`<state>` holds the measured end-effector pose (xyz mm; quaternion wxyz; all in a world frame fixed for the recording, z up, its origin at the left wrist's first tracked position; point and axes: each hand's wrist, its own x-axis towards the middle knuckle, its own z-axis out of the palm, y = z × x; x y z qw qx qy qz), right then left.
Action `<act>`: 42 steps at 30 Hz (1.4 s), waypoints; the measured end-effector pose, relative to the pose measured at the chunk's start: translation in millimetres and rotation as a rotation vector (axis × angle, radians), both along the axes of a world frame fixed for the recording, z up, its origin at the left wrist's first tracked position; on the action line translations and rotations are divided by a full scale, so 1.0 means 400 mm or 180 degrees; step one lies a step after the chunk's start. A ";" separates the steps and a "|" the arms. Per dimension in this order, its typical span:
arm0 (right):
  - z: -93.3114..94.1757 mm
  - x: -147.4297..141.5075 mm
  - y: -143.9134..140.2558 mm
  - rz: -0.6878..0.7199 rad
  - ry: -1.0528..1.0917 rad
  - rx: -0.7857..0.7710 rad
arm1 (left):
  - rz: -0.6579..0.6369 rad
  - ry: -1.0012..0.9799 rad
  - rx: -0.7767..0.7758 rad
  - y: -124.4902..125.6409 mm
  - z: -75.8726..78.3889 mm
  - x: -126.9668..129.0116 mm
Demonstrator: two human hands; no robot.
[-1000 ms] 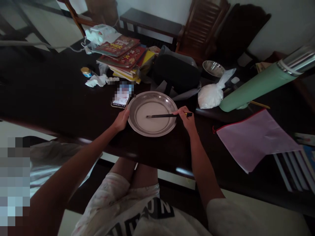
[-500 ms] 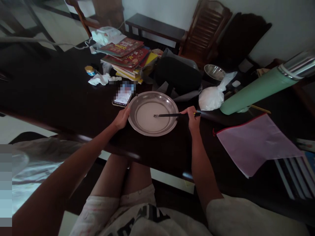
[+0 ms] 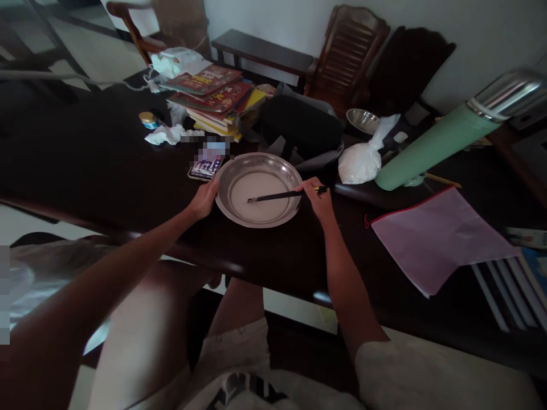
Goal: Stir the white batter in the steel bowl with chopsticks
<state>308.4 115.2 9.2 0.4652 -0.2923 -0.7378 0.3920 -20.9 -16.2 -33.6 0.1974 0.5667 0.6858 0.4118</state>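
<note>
Plate (image 3: 239,213): round metal dish at centre frame on the dark table (image 3: 85,165), holding a thin pale liquid; set close to the near edge, within reach of both arms.
Left hand (image 3: 204,199): fingers curled on the plate's left rim, apparently to steady it.
Right hand (image 3: 315,199): fingers pinched narrow around dark chopsticks (image 3: 277,196), whose tips lie in the liquid left of centre.
Phone (image 3: 205,168): flat, just upper left of the plate, screen facing up.
White bag (image 3: 359,164): knotted, right of centre.
Green flask (image 3: 444,136): upper right, leaning.
Books (image 3: 209,97): stacked, upper centre.
</note>
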 end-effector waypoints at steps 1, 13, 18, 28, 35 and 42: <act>0.000 -0.003 -0.001 -0.0038 -0.0009 0.0066 | -0.0002 -0.0019 0.0020 0.002 -0.001 -0.001; -0.015 -0.006 -0.007 -0.0320 0.0147 0.0076 | -0.0179 -0.0251 -0.0077 -0.002 0.015 0.005; -0.007 0.007 -0.024 -0.0946 0.0459 0.0044 | -0.0284 -0.0292 -0.0283 -0.018 0.030 0.016; -0.007 0.007 -0.060 -0.1118 0.0412 0.0142 | -0.0601 -0.0643 -0.0270 -0.042 0.059 0.021; 0.000 0.006 -0.068 -0.0516 0.0038 0.0160 | -0.0440 -0.0930 -0.0466 -0.061 0.061 0.036; 0.003 0.002 -0.081 -0.0737 0.0486 0.0168 | -0.0381 -0.0825 -0.0424 -0.064 0.045 0.032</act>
